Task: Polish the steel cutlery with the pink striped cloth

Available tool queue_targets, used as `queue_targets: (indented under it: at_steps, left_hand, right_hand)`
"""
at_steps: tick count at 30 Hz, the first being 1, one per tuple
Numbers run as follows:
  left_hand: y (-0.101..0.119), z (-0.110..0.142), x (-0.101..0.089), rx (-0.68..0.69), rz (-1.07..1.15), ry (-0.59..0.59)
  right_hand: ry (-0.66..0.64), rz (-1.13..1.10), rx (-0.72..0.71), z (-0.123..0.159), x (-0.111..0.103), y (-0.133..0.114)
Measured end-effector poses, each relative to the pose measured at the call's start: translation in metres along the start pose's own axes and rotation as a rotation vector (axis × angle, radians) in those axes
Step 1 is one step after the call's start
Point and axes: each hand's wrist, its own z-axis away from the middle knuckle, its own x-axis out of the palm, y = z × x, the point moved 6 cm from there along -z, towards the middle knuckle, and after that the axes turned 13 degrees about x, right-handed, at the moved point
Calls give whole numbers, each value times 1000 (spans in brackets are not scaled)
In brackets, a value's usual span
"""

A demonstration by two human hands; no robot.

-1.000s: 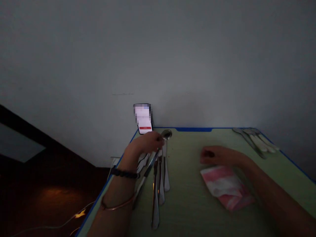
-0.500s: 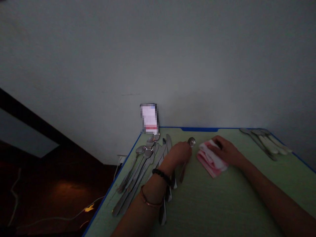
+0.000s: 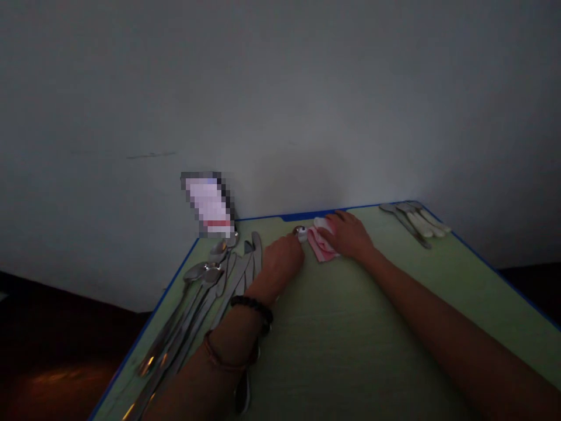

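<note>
My left hand (image 3: 284, 259) is closed around a metal spoon (image 3: 300, 232), whose bowl shows just beyond my fingers. Most of the spoon's handle is hidden by the hand. Under my right hand (image 3: 348, 234) is a folded pink and white cloth (image 3: 323, 245), gripped with bent fingers close to the table's back edge. The cloth lies right beside the spoon's bowl; whether they touch I cannot tell. Left of my left hand, several table knives (image 3: 249, 260) and several spoons (image 3: 213, 273) lie in a loose bunch, partly covered by my forearm.
A phone (image 3: 208, 202) with a lit screen leans against the wall at the back left. Several pieces of cutlery (image 3: 416, 219), some with pale handles, lie at the far right. The pale green table (image 3: 333, 351) has a blue edge and stands against the grey wall.
My left hand has lifted the spoon from the bunch and brought it right, toward the cloth. My right hand has taken hold of the cloth and moved it toward the back edge.
</note>
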Motion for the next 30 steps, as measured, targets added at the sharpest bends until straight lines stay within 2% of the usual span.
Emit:
queue_targets:
  at_steps: [4, 7, 14, 21, 30]
  left_hand:
    - [2, -11, -10, -65, -40, 148]
    - [4, -15, -15, -105, -53, 225]
    - [12, -20, -23, -64, -85, 334]
    - [8, -29, -21, -26, -92, 348]
    - [7, -27, -19, -48, -124, 345]
  right_hand:
    - [122, 18, 134, -6, -6, 8]
    - [210, 46, 172, -4, -15, 9]
    - [129, 69, 110, -5, -13, 7]
    - [57, 53, 14, -11, -4, 7]
    - [95, -21, 27, -17, -11, 8]
